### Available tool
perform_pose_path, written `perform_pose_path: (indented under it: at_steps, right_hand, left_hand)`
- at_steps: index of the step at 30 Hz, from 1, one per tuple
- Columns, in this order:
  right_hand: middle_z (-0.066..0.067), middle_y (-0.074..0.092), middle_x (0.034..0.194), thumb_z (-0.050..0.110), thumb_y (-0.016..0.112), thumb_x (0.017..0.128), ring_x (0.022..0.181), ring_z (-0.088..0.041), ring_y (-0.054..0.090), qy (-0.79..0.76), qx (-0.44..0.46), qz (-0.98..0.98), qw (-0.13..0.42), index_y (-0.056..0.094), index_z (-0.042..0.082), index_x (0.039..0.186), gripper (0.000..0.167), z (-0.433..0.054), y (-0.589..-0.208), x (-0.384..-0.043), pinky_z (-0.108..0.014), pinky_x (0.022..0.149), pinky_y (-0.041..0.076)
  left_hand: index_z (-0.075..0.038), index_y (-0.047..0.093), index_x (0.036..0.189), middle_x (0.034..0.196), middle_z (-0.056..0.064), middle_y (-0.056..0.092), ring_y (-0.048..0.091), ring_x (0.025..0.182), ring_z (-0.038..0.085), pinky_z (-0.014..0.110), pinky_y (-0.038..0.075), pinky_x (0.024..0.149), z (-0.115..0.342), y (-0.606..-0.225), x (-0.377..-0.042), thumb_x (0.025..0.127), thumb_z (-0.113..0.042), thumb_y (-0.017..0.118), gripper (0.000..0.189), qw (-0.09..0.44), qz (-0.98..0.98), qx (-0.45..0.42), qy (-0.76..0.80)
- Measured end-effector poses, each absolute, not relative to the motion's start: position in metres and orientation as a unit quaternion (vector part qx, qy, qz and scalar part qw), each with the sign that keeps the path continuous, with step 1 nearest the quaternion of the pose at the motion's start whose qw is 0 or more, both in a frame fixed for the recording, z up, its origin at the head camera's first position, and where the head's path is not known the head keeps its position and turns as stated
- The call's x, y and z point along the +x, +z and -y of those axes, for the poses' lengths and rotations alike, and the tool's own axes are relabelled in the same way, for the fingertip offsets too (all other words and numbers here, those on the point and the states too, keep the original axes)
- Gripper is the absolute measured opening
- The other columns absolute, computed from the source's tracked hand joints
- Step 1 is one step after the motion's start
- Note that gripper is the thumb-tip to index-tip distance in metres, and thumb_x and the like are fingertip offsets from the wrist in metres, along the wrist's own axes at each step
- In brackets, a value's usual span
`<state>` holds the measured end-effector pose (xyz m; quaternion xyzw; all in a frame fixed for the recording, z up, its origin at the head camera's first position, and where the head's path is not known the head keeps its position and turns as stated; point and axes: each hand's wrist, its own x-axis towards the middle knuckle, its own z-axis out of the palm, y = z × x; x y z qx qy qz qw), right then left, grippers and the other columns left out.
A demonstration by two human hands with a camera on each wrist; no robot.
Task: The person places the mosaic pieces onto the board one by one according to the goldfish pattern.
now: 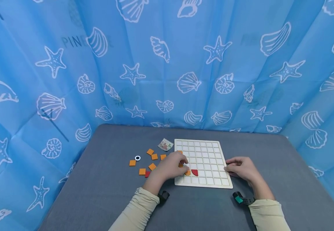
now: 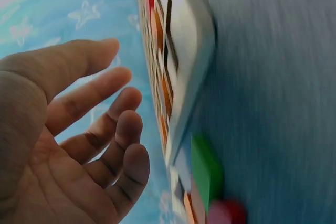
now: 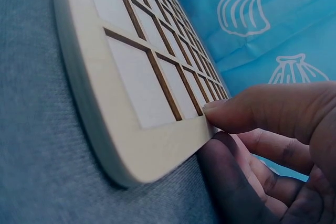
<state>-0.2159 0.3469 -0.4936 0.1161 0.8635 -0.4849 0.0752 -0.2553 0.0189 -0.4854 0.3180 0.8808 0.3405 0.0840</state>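
A white grid board [image 1: 213, 160] with square cells lies on the grey table. My left hand [image 1: 171, 165] hovers at the board's left side, fingers loosely bent; in the left wrist view a gap separates the thumb [image 2: 89, 59] from the fingertips, with nothing between them. Close by, a rounded orange piece [image 1: 187, 172] and a red quarter-round piece [image 1: 194, 172] occupy cells near the front. More orange pieces sit in the leftmost column, partly hidden by this hand. The right hand [image 1: 242, 168] pinches the board's right edge, thumb on top and fingers beneath the rim [image 3: 173, 156].
Several orange square tiles [image 1: 142, 171] are scattered left of the board, with a red piece [image 1: 147, 174] partly behind the left forearm. A white round piece with a dark centre [image 1: 137, 158] and a patterned card [image 1: 165, 144] lie farther back. A blue shell-print curtain [image 1: 167, 83] encloses the table.
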Motion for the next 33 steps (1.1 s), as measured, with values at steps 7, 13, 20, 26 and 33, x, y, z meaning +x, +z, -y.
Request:
perform_pose_path:
  at_steps: [7, 13, 20, 26, 33]
  right_hand:
    - [-0.010, 0.076, 0.094, 0.005, 0.079, 0.091, 0.081, -0.013, 0.073, -0.487, 0.114, -0.862, 0.077, 0.066, -0.015, 0.128, 0.043, -0.347, -0.496, -0.215, -0.031, 0.073, 0.064]
    - [-0.010, 0.077, 0.095, 0.005, 0.079, 0.091, 0.080, -0.012, 0.072, -0.486, 0.121, -0.862, 0.076, 0.066, -0.014, 0.128, 0.044, -0.347, -0.496, -0.216, -0.031, 0.072, 0.064]
    - [-0.009, 0.077, 0.093, 0.004, 0.079, 0.091, 0.081, -0.013, 0.073, -0.483, 0.121, -0.864, 0.074, 0.067, -0.014, 0.127, 0.043, -0.347, -0.496, -0.217, -0.031, 0.073, 0.064]
    - [-0.011, 0.077, 0.095, 0.005, 0.079, 0.091, 0.080, -0.013, 0.073, -0.482, 0.120, -0.864, 0.075, 0.067, -0.014, 0.127, 0.042, -0.346, -0.494, -0.217, -0.031, 0.072, 0.064]
    - [-0.011, 0.077, 0.097, 0.006, 0.079, 0.092, 0.080, -0.012, 0.071, -0.480, 0.121, -0.866, 0.078, 0.067, -0.014, 0.127, 0.042, -0.346, -0.493, -0.217, -0.030, 0.070, 0.064]
  left_hand:
    - [-0.004, 0.078, 0.119, 0.117, 0.012, 0.072, 0.067, 0.099, 0.023, 0.047, 0.054, 0.101, 0.019, -0.483, -0.268, 0.102, -0.019, 0.072, 0.023, 0.082, -0.878, 0.281, 0.380]
    - [-0.004, 0.077, 0.118, 0.123, 0.016, 0.069, 0.064, 0.096, 0.021, 0.040, 0.055, 0.082, 0.056, -0.481, -0.280, 0.102, -0.018, 0.073, 0.022, 0.067, -0.890, 0.226, 0.390]
    - [-0.004, 0.078, 0.118, 0.112, 0.010, 0.069, 0.063, 0.095, 0.022, 0.045, 0.056, 0.087, 0.096, -0.475, -0.289, 0.101, -0.018, 0.074, 0.023, 0.028, -0.910, 0.147, 0.388]
    - [-0.003, 0.075, 0.121, 0.116, 0.014, 0.069, 0.063, 0.098, 0.026, 0.046, 0.057, 0.088, 0.131, -0.481, -0.290, 0.101, -0.021, 0.074, 0.028, 0.038, -0.920, 0.085, 0.380]
    - [-0.003, 0.077, 0.115, 0.105, 0.011, 0.070, 0.061, 0.087, 0.022, 0.035, 0.053, 0.074, 0.154, -0.491, -0.292, 0.100, -0.021, 0.075, 0.024, 0.066, -0.921, 0.062, 0.378]
